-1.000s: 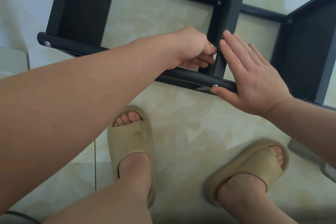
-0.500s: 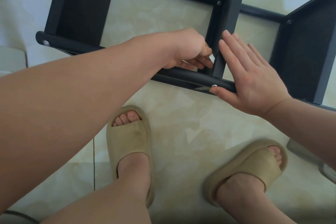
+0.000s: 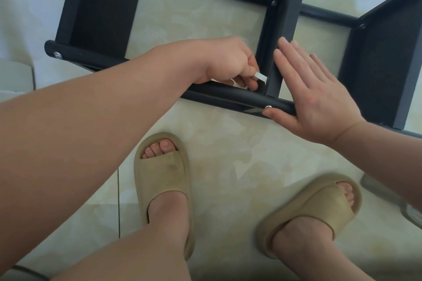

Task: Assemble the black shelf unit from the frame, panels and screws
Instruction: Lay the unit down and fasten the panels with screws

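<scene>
The black shelf unit lies on its side on the tiled floor, its near round tube (image 3: 219, 96) running from left to right. Three black panels stand across it: a left panel (image 3: 100, 7), a middle panel (image 3: 283, 29) and a right panel (image 3: 383, 64). My left hand (image 3: 230, 61) is curled, pinching a small white piece (image 3: 261, 76) at the foot of the middle panel. My right hand (image 3: 312, 93) lies flat with straight fingers against the middle panel's right face, its thumb under the tube beside a silver screw (image 3: 269, 106).
Another silver screw (image 3: 57, 54) sits at the tube's left end. My feet in beige slippers (image 3: 164, 180) (image 3: 319, 210) stand just in front of the tube. A pale object (image 3: 16, 75) lies at the left edge, a grey one (image 3: 388, 196) at the right.
My left hand has shifted slightly lower toward the tube, and the white piece now shows between its fingers. My right hand stays flat on the middle panel.
</scene>
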Demonstrator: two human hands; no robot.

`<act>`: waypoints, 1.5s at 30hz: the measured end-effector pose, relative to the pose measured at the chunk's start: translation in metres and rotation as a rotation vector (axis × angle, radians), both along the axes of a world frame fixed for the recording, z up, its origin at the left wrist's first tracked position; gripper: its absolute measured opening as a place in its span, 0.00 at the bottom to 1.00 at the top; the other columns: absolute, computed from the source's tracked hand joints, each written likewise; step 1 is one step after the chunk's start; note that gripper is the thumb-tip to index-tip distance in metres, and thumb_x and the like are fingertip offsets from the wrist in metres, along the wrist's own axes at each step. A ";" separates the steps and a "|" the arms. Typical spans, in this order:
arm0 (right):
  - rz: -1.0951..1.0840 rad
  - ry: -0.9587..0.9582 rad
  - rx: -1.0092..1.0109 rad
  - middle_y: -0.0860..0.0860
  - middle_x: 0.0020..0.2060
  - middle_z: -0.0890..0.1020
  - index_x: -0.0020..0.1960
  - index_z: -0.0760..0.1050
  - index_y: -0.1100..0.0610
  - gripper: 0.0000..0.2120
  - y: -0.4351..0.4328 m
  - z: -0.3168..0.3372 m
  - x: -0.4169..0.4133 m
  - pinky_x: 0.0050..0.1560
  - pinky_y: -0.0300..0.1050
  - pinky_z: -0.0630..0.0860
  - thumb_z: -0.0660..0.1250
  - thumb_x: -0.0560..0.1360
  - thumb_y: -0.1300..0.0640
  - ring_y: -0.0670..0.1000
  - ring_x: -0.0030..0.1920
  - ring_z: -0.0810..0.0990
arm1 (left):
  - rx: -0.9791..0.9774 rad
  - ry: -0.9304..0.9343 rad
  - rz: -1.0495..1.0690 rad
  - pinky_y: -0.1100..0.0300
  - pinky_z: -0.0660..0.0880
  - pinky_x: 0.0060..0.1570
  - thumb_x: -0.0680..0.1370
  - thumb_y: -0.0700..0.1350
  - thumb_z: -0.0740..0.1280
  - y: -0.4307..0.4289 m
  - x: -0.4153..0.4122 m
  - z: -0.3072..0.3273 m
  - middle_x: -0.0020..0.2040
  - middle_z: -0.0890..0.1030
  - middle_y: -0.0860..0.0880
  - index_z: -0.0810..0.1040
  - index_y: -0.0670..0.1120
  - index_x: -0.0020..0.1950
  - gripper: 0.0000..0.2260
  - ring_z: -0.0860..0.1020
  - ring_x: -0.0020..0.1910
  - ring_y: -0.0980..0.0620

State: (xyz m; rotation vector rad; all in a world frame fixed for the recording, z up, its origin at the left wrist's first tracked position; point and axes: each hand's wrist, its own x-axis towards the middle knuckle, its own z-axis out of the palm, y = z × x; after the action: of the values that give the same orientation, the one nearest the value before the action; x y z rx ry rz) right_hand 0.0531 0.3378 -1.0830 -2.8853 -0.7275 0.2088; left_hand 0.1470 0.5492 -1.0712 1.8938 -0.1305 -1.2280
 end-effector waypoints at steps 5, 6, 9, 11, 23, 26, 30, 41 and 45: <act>0.000 0.000 0.001 0.56 0.82 0.51 0.82 0.51 0.62 0.43 0.000 0.000 0.000 0.79 0.61 0.55 0.52 0.80 0.32 0.55 0.82 0.49 | 0.019 -0.048 -0.056 0.67 0.74 0.37 0.83 0.40 0.63 0.002 -0.002 0.001 0.37 0.85 0.56 0.80 0.48 0.45 0.10 0.81 0.36 0.62; -0.001 0.000 0.001 0.56 0.82 0.51 0.82 0.51 0.62 0.43 0.000 0.000 0.000 0.79 0.61 0.55 0.52 0.80 0.32 0.55 0.82 0.49 | 0.026 -0.057 -0.071 0.68 0.74 0.35 0.83 0.40 0.63 0.003 -0.002 0.002 0.37 0.85 0.56 0.80 0.48 0.45 0.10 0.81 0.34 0.63; -0.003 0.004 -0.002 0.55 0.82 0.51 0.82 0.50 0.62 0.43 0.000 0.000 0.000 0.79 0.61 0.55 0.52 0.80 0.32 0.55 0.82 0.49 | 0.056 -0.094 -0.120 0.64 0.74 0.43 0.83 0.41 0.64 0.003 -0.003 0.001 0.42 0.86 0.54 0.81 0.50 0.44 0.10 0.81 0.40 0.58; -0.005 0.012 -0.011 0.55 0.82 0.50 0.82 0.50 0.61 0.43 0.000 0.000 0.000 0.79 0.60 0.54 0.52 0.80 0.32 0.55 0.82 0.48 | 0.071 -0.109 -0.141 0.62 0.74 0.45 0.82 0.42 0.65 0.003 -0.002 0.001 0.45 0.85 0.52 0.82 0.51 0.44 0.10 0.79 0.43 0.55; -0.003 0.032 -0.010 0.55 0.82 0.50 0.82 0.50 0.61 0.43 0.001 0.002 0.001 0.79 0.61 0.55 0.52 0.80 0.32 0.55 0.82 0.48 | 0.156 -0.136 -0.273 0.59 0.72 0.40 0.81 0.43 0.66 0.001 -0.005 0.013 0.38 0.81 0.53 0.83 0.48 0.45 0.08 0.77 0.40 0.52; -0.011 0.064 -0.018 0.54 0.82 0.50 0.82 0.50 0.61 0.43 0.002 0.006 0.001 0.79 0.62 0.55 0.53 0.79 0.32 0.55 0.82 0.49 | 0.319 -0.258 -0.335 0.53 0.76 0.52 0.81 0.45 0.63 0.000 -0.008 0.013 0.52 0.83 0.46 0.82 0.43 0.57 0.11 0.80 0.52 0.45; -0.039 0.159 -0.036 0.51 0.82 0.46 0.82 0.49 0.58 0.44 0.005 0.017 0.002 0.80 0.59 0.50 0.53 0.78 0.30 0.51 0.82 0.45 | 0.436 -0.294 -0.298 0.47 0.76 0.58 0.82 0.42 0.62 0.005 -0.004 0.020 0.54 0.84 0.43 0.80 0.41 0.58 0.10 0.81 0.55 0.42; -0.308 0.133 0.069 0.50 0.81 0.56 0.82 0.54 0.52 0.37 -0.019 0.055 0.084 0.77 0.49 0.49 0.59 0.78 0.38 0.53 0.79 0.55 | 0.379 -0.731 -0.223 0.49 0.77 0.48 0.81 0.42 0.61 -0.020 0.081 0.072 0.48 0.84 0.51 0.78 0.47 0.51 0.06 0.79 0.48 0.47; -0.354 0.103 -0.023 0.51 0.81 0.53 0.82 0.48 0.51 0.38 -0.033 0.044 0.141 0.79 0.55 0.48 0.63 0.79 0.43 0.54 0.81 0.51 | 0.458 -0.914 -0.113 0.54 0.62 0.32 0.82 0.42 0.57 -0.041 0.128 0.060 0.44 0.75 0.49 0.70 0.49 0.52 0.04 0.74 0.45 0.44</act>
State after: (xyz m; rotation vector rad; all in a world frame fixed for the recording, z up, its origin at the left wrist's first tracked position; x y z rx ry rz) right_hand 0.1940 0.3047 -1.0391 -2.9352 -0.1914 0.3173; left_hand 0.2748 0.5085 -1.0117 2.7642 -0.4732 -0.3750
